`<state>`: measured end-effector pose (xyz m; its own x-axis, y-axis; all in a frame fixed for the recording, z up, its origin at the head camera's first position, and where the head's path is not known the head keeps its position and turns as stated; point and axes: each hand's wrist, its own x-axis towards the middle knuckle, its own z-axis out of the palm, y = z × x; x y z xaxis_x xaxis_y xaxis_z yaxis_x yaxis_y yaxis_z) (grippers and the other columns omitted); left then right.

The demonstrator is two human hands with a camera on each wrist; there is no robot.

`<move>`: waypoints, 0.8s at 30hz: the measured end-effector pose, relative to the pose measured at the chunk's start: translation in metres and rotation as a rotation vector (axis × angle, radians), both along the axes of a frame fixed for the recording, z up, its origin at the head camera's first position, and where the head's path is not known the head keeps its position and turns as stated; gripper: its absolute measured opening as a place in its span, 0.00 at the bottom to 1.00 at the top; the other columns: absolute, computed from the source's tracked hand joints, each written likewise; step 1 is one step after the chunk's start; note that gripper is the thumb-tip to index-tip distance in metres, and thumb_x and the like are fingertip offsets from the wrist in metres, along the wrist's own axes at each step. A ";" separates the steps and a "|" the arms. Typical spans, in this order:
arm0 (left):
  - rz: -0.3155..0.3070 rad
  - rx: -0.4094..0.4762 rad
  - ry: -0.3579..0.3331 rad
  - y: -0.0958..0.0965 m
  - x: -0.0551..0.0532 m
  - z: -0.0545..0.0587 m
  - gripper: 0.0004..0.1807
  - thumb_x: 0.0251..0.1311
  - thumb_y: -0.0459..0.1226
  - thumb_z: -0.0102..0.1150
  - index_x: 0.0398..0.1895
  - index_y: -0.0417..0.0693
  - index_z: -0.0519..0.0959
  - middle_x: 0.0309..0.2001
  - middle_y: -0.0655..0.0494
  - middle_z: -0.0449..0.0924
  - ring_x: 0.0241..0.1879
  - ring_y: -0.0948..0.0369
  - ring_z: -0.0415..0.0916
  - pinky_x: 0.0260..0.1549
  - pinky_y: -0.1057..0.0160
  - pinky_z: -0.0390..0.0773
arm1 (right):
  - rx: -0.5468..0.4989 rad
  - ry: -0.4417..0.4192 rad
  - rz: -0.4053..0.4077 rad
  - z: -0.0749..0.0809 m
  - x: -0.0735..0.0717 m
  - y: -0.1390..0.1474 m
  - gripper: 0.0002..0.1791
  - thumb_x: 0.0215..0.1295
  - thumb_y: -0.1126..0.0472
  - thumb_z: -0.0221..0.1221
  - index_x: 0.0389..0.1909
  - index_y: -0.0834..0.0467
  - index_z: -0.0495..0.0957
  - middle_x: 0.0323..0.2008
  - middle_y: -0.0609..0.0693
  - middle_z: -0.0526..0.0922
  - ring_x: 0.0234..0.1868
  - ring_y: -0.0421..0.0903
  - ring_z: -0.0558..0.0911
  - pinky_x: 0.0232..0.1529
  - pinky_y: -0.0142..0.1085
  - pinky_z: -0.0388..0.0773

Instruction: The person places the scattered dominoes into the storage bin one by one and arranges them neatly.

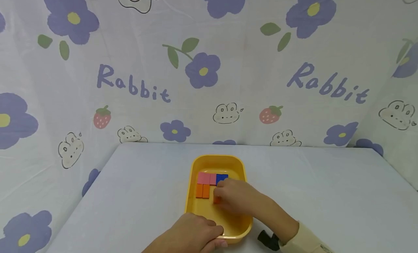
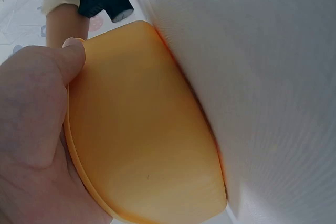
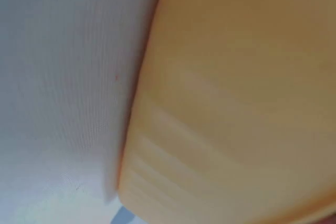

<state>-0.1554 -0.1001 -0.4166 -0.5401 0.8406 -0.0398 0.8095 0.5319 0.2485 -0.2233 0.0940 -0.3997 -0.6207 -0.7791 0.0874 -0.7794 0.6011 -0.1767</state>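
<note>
A yellow plastic tray (image 1: pixel 205 208) stands on the white table. My left hand (image 1: pixel 192 234) grips its near rim, with the thumb on the outer side; in the left wrist view the left hand (image 2: pixel 34 103) holds that edge. Inside the tray, my right hand (image 1: pixel 236 195) pinches an orange block (image 1: pixel 216 200), partly covered by the fingers. To the left of it two orange blocks (image 1: pixel 202 191) lie side by side. Just behind them is a row of pink blocks (image 1: pixel 206 178), touching blue blocks (image 1: pixel 222 178) at its right end. The right wrist view shows only the tray's outer wall (image 3: pixel 226 93).
A black strap-like piece (image 1: pixel 268 240) is at the right forearm, near the cream sleeve (image 1: pixel 305 238). The white tabletop (image 1: pixel 147 180) reaches back to a cloth (image 1: pixel 241 82) printed with flowers, rabbits and strawberries.
</note>
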 end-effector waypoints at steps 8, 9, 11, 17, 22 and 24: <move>-0.007 0.018 0.055 -0.002 0.002 0.001 0.21 0.76 0.57 0.39 0.29 0.59 0.72 0.17 0.69 0.58 0.17 0.72 0.59 0.18 0.73 0.58 | 0.030 -0.102 0.057 0.006 0.018 0.007 0.03 0.64 0.61 0.66 0.37 0.54 0.84 0.40 0.43 0.83 0.40 0.39 0.80 0.49 0.34 0.77; -0.006 0.017 0.054 -0.002 0.002 0.002 0.21 0.76 0.57 0.39 0.29 0.59 0.72 0.17 0.69 0.58 0.17 0.73 0.59 0.18 0.73 0.58 | 0.036 -0.109 0.058 0.006 0.019 0.006 0.03 0.65 0.61 0.66 0.37 0.54 0.84 0.42 0.43 0.83 0.41 0.39 0.80 0.50 0.34 0.77; -0.004 0.015 0.052 -0.002 0.002 0.002 0.21 0.76 0.57 0.40 0.30 0.59 0.72 0.17 0.69 0.58 0.17 0.73 0.59 0.18 0.73 0.58 | 0.051 -0.114 0.058 0.006 0.021 0.006 0.03 0.64 0.60 0.66 0.38 0.53 0.84 0.43 0.44 0.83 0.41 0.39 0.80 0.50 0.34 0.77; -0.013 0.021 0.071 -0.002 0.001 0.001 0.20 0.76 0.56 0.40 0.29 0.58 0.71 0.17 0.69 0.58 0.17 0.73 0.59 0.18 0.73 0.58 | 0.066 -0.099 0.071 0.004 0.022 0.004 0.04 0.63 0.58 0.67 0.38 0.52 0.83 0.46 0.45 0.83 0.44 0.40 0.81 0.52 0.34 0.76; -0.028 0.035 0.103 -0.002 0.001 0.000 0.20 0.77 0.55 0.40 0.29 0.58 0.71 0.17 0.70 0.57 0.16 0.73 0.58 0.17 0.74 0.57 | 0.050 -0.071 0.095 0.002 0.021 0.003 0.05 0.63 0.59 0.66 0.39 0.53 0.83 0.47 0.46 0.82 0.44 0.40 0.80 0.53 0.34 0.76; -0.024 0.032 0.091 -0.002 0.002 0.001 0.20 0.77 0.55 0.40 0.29 0.58 0.71 0.17 0.69 0.57 0.16 0.73 0.58 0.17 0.73 0.57 | 0.047 -0.064 0.099 0.002 0.021 0.003 0.05 0.63 0.60 0.66 0.38 0.53 0.82 0.46 0.46 0.82 0.42 0.40 0.80 0.52 0.34 0.76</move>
